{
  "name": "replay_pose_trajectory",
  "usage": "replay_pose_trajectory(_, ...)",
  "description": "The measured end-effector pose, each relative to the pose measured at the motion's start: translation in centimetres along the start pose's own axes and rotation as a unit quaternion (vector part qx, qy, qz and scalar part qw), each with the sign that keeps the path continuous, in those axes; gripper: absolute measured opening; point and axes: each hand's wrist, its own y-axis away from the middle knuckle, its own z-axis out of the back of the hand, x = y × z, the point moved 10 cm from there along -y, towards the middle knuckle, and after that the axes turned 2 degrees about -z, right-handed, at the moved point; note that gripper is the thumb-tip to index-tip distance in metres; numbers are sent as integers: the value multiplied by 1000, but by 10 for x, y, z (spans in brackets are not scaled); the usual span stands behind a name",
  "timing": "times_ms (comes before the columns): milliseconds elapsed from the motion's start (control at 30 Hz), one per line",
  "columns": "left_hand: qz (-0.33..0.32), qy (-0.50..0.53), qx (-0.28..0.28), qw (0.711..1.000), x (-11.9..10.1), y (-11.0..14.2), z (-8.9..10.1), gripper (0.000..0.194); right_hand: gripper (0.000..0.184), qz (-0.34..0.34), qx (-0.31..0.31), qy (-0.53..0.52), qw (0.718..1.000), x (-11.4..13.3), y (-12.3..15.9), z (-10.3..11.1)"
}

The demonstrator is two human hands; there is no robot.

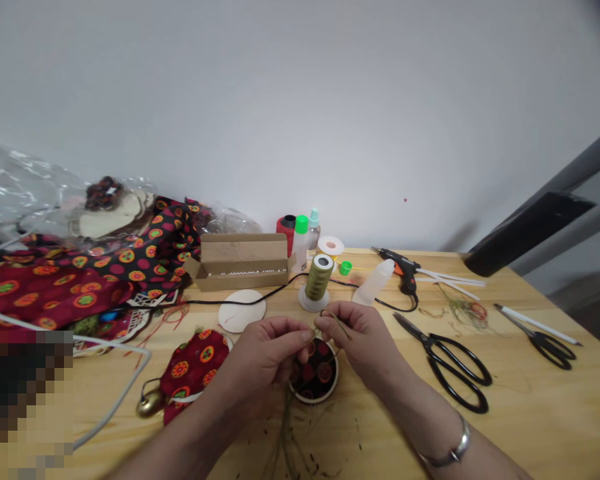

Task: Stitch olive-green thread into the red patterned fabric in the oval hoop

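Over a round piece covered in dark patterned fabric [325, 373] with a pale rim, my two hands meet at their fingertips. My left hand [275, 347] is closed in a pinch on thin olive thread. A loop of the same olive thread [341, 327] is pinched in my right hand [357, 333], closed too. Loose strands [287, 433] trail from the round piece toward the table's front edge. Behind the hands stands a spool of olive thread [318, 280]. Left of them lies a red patterned fabric piece [193, 363] with a brass bell [151, 403].
Large black scissors [455, 360], smaller scissors [550, 343] and a glue gun [403, 267] lie right. An open cardboard box [243, 277], a white disc [241, 311], a green-capped bottle [301, 243] and a white bottle [375, 283] stand or lie behind. Patterned cloth [55, 293] is heaped left.
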Motion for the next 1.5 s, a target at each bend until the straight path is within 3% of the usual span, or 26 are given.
replay_pose_trajectory(367, 4, 14, 22, 1000, 4, -2, -4, 15, 18, 17, -15, 16, 1000, 3, 0, 2)
replay_pose_trajectory(600, 16, 52, 43, 998, 4, 1, -12, 27, 15, 15, -18, 16, 1000, 3, 0, 2)
replay_pose_trajectory(800, 29, 61, 53, 996, 7, 2, -14, 21, 16, 23, -19, 27, 999, 1, 0, 2)
replay_pose_trajectory(1167, 24, 68, 74, 995, 9, -1, -13, 18, 20, 11, 5, -13, 1000, 3, 2, -3)
replay_pose_trajectory(1500, 23, 51, 55, 997, 4, -1, -11, 14, 24, -14, 56, -80, 995, 2, 3, -10)
